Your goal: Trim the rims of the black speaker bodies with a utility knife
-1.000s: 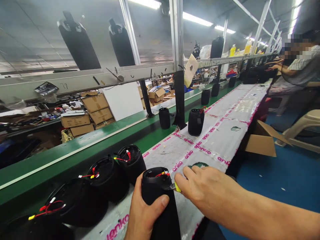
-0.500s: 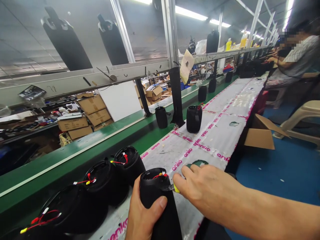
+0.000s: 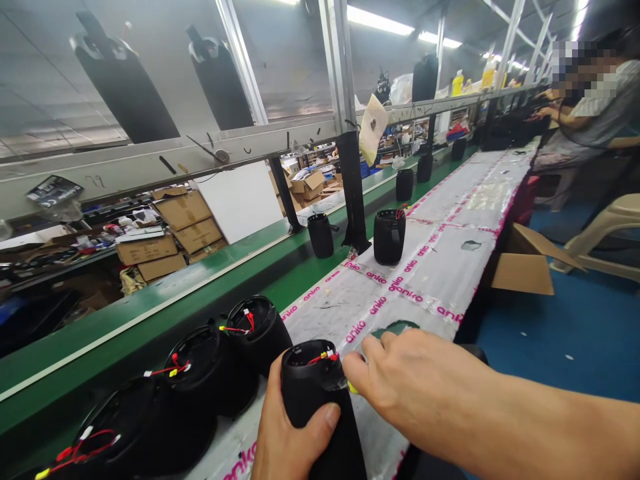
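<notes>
A black cylinder (image 3: pixel 320 393) with an open top stands tilted at the lower middle, red and yellow wires showing inside its rim. My left hand (image 3: pixel 295 433) is wrapped round it, thumb across the front. Beside the rim, my right hand (image 3: pixel 400 373) is closed on a small tool with a yellow handle (image 3: pixel 353 387); its clear tip touches the cylinder's upper side, and the rest is hidden by the fingers. To the left, several similar black cylinders (image 3: pixel 260 337) with red wires stand in a row.
A table covered with white anko-printed wrap (image 3: pixel 390 293) runs away beside a green conveyor (image 3: pixel 240 267). Another black cylinder (image 3: pixel 389 237) stands farther along it. A metal post (image 3: pixel 345 100) rises at the conveyor. A seated person (image 3: pixel 595 127) is at the far right, near an open carton (image 3: pixel 523 273).
The view has shifted slightly. Both hands stay at the held cylinder, and the right hand with the tool has moved only a little along its rim side.
</notes>
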`<state>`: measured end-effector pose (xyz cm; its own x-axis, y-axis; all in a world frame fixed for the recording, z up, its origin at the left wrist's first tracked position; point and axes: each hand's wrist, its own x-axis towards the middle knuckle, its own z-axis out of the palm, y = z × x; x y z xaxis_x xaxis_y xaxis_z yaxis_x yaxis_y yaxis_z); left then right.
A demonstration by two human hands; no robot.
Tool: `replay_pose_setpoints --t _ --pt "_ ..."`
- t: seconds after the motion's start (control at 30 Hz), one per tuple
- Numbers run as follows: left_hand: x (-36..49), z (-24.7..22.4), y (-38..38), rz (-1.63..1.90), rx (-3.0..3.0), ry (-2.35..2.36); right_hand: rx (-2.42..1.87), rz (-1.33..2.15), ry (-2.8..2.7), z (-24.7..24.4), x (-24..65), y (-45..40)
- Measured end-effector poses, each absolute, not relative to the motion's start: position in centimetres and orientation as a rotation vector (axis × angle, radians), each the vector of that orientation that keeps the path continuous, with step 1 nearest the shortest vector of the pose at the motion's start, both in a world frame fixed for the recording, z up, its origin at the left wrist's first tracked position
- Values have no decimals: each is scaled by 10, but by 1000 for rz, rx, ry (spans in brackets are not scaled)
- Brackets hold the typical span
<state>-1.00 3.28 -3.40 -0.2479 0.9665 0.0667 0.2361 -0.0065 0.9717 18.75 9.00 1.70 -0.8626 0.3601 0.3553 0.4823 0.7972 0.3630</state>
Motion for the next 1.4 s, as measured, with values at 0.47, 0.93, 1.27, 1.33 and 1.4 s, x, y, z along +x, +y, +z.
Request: replay_pose_setpoints --t 0.47,0.93,1.27,1.33,1.4 --pt "-16 -22 31 1219 1272 1292 -528 -653 -2700 13 187 92" --pt "-18 -38 34 1346 1085 1204 -464 -335 -2742 -3 181 108" --pt "0 -31 26 1468 759 1108 -748 199 -2445 -21 192 108" --pt "-1 -30 27 1524 739 1202 -848 192 -2505 -19 191 104" --pt "-4 -30 29 1535 744 1280 -898 179 -2553 -15 189 97"
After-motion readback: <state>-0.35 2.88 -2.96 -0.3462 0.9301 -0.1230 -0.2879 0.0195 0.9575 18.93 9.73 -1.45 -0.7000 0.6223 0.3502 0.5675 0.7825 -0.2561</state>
